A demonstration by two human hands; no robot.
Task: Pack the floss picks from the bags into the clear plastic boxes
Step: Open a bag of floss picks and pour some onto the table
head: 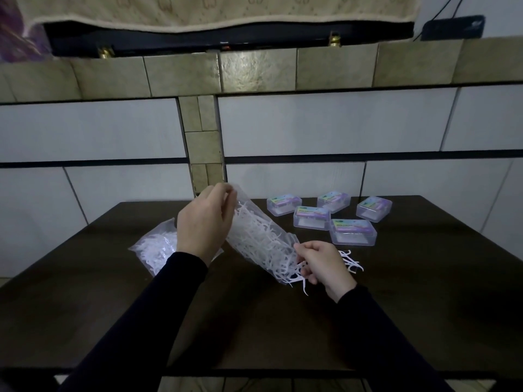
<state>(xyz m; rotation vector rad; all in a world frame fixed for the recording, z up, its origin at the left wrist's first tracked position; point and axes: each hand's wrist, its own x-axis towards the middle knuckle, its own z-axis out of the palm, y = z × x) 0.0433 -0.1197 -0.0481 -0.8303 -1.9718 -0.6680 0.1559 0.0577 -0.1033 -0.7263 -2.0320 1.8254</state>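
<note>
My left hand (203, 219) pinches the upper end of a clear bag of white floss picks (259, 236) and holds it tilted, its mouth pointing down to the right. At that mouth my right hand (322, 264) curls its fingers round a bunch of floss picks (295, 274) sticking out of the bag. A few loose picks (352, 261) lie on the dark table just right of that hand. A second bag of picks (154, 247) lies flat on the table, left of my left forearm. Several closed clear plastic boxes (352, 232) with coloured labels stand at the back right.
The dark wooden table (254, 321) runs to a front edge near the bottom of the view. A tiled wall stands close behind it, with a shelf and a black device above.
</note>
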